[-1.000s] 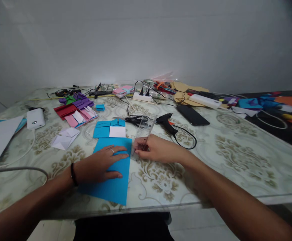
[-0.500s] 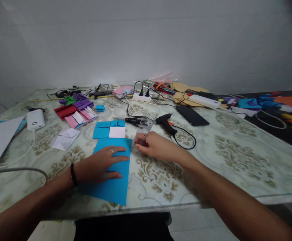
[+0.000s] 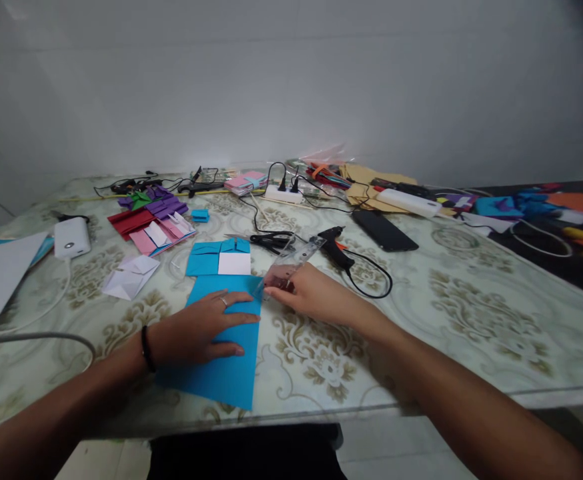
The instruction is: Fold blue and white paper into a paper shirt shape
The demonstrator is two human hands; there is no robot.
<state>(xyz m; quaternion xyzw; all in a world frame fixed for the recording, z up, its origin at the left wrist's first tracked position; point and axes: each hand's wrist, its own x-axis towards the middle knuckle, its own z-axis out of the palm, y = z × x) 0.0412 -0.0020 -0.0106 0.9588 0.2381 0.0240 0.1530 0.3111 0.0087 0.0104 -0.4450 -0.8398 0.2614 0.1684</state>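
A sheet of blue paper [image 3: 221, 377] lies on the table under my left hand [image 3: 210, 328], whose spread fingers rest flat on it. In my right hand [image 3: 304, 287] is a clear plastic ruler [image 3: 307, 250], pinched between thumb and fingers. The ruler's near end reaches the upper right edge of the blue sheet; whether it presses on the paper I cannot tell. Just beyond the sheet sits a folded blue paper piece [image 3: 204, 260] with a white square [image 3: 234, 263] on it. Scissors [image 3: 271, 241] lie behind the ruler, beside a black glue gun [image 3: 335, 247].
Folded red, pink and purple papers [image 3: 131, 221] and a white folded paper [image 3: 130, 277] lie to the left, near a white power bank [image 3: 71, 238]. A phone [image 3: 384, 230] is at right. Behind stands a power strip [image 3: 282, 194] with cables. The table's front edge [image 3: 371, 411] is close.
The ruler in my right hand has tilted and swung so its near end meets the blue sheet's edge and its far end points towards the glue gun. My left hand stays put.
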